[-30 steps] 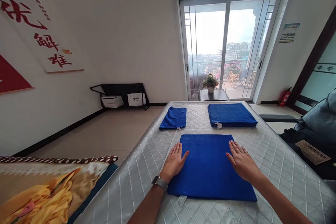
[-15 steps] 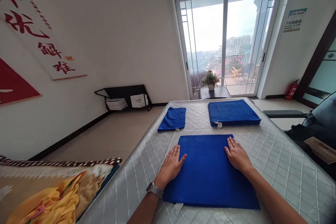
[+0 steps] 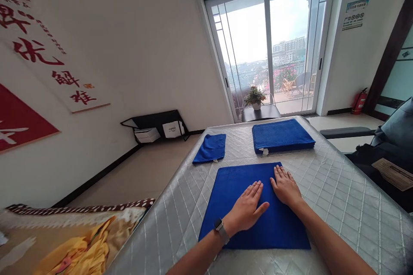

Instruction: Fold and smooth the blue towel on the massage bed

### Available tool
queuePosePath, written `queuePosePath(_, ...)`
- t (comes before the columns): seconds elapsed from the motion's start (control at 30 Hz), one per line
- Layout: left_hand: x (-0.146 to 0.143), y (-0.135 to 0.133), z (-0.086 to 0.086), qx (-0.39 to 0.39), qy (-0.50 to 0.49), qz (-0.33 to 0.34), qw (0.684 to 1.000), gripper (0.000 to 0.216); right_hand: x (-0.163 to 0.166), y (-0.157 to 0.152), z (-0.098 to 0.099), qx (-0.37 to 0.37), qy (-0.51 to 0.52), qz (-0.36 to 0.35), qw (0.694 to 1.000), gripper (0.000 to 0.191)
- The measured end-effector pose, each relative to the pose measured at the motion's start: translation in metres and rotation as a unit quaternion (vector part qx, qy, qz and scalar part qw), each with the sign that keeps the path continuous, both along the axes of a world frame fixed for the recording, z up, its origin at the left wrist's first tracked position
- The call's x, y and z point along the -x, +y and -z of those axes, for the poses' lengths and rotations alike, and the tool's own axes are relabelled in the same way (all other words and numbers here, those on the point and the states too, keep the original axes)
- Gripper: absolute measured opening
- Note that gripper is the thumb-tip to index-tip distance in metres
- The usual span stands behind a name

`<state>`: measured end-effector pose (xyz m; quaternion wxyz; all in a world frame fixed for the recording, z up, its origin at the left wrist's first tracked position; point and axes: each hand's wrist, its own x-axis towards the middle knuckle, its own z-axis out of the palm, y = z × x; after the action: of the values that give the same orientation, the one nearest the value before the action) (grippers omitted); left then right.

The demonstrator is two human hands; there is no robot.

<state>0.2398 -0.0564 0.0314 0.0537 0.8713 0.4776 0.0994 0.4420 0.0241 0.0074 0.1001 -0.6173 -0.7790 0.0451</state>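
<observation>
A folded blue towel [image 3: 226, 189] lies flat on the grey quilted mattress [image 3: 338, 197] in front of me. My left hand [image 3: 247, 209], with a watch on its wrist, rests palm down on the towel's middle, fingers stretched out. Beside it, my right hand [image 3: 285, 187] also lies flat and open on the towel, toward its far right part. The two hands are close together, nearly touching. Neither hand holds anything.
A small folded blue towel [image 3: 210, 148] and a stack of larger blue towels [image 3: 282, 135] lie farther back on the mattress. A patterned pillow [image 3: 74, 240] sits at the near left. A potted plant [image 3: 254, 98] stands before the glass door; dark bags [image 3: 387, 154] lie to the right.
My left hand has slid from the towel's left edge to its middle, next to my right hand. My right hand shifted slightly left. The view has tilted a little.
</observation>
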Motion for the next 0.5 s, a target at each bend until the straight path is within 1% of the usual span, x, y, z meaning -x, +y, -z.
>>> queuePosePath(0.07,-0.031,0.013,0.001,-0.009,-0.010,0.011,1.000,0.070,-0.002,-0.001,0.001,-0.005,-0.005,-0.011,1.000,0.064)
queuePosePath(0.13,-0.054,0.030,0.003,-0.013,-0.018,-0.001,1.000,0.070,-0.004,-0.001,0.004,-0.008,-0.006,-0.024,1.000,0.063)
queuePosePath(0.23,-0.071,0.052,0.008,-0.006,-0.029,-0.033,0.999,0.070,-0.006,0.001,0.009,-0.008,0.002,-0.024,1.000,0.063)
queuePosePath(0.3,-0.070,0.060,0.011,-0.002,-0.026,-0.046,0.999,0.072,-0.006,0.002,0.010,-0.007,0.007,-0.022,1.000,0.063)
queuePosePath(0.37,-0.059,0.062,0.013,-0.004,-0.014,-0.062,0.998,0.073,-0.005,0.003,0.009,-0.006,0.009,-0.018,1.000,0.064)
queuePosePath(0.43,-0.041,0.061,0.013,-0.006,-0.003,-0.091,0.996,0.075,-0.003,0.004,0.007,-0.005,0.010,-0.010,1.000,0.066)
queuePosePath(0.5,-0.017,0.059,0.012,-0.005,0.006,-0.124,0.992,0.077,-0.002,0.003,0.005,-0.002,0.014,-0.003,1.000,0.067)
